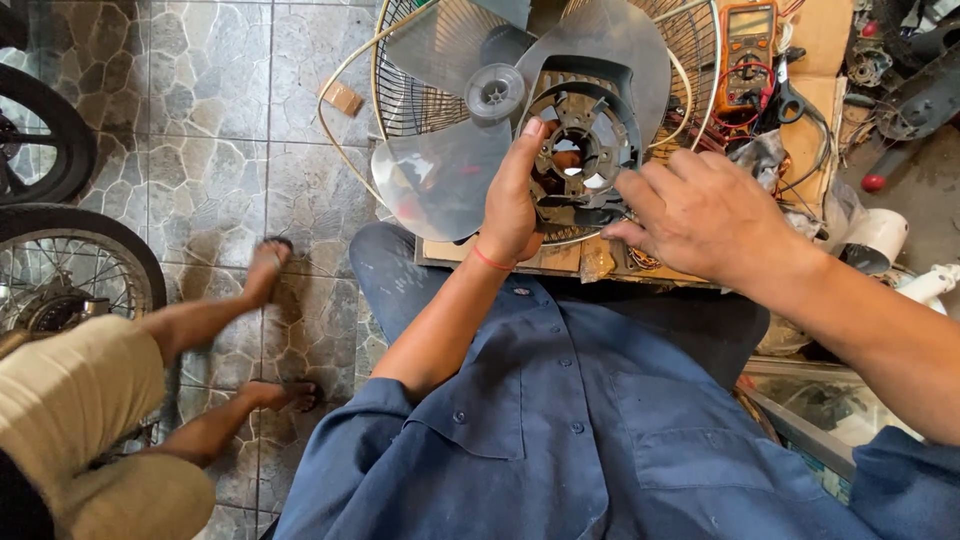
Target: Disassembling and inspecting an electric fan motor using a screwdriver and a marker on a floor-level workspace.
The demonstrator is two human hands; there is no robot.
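My left hand (512,195) grips the rim of a dark round plastic fan motor housing (590,135), thumb up along its left edge. My right hand (700,215) reaches in from the right, its fingertips pinching at the housing's lower right edge. A translucent grey fan blade (445,175) with a round hub lies just left of the housing, over a wire fan guard (400,100). Everything rests on cardboard above my lap in blue clothing.
An orange multimeter (748,55) with red leads lies on cardboard at upper right, beside pliers and loose parts. Another person's legs (215,320) in sandals stand on the tiled floor at left. Motorbike wheels (60,270) sit at the far left.
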